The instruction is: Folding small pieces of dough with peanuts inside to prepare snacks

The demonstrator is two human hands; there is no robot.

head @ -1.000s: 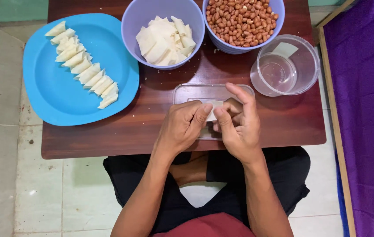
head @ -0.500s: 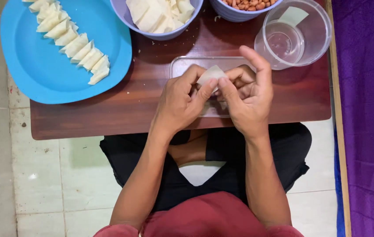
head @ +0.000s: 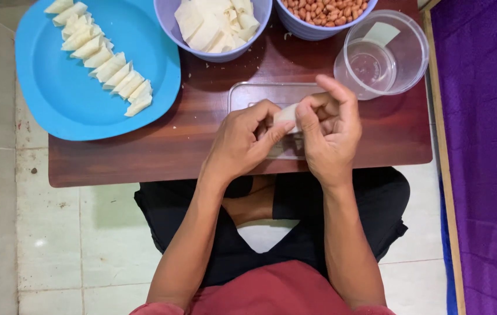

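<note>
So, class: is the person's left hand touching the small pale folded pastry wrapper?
Touching. The head view shows the left hand thumb pressed on the pale folded wrapper.

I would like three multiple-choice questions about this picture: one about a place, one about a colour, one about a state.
1. Where do the folded pastry pieces lie?
A. In a row on the plate
B. Inside the clear cup
C. On the floor

2. What colour is that plate?
A. Red
B. Blue
C. Green

3. What state is the clear plastic cup in?
A. Tipped on its side
B. Full of peanuts
C. Upright, holding a little clear liquid and a pale wrapper piece

Answers:
1. A, the pieces line up diagonally across the plate at the table's left end.
2. B, the plate is plainly bright blue.
3. C, the cup stands open beside the bowl of peanuts, almost empty.

Both the left hand and right hand pinch one pale wrapper between them.
</note>
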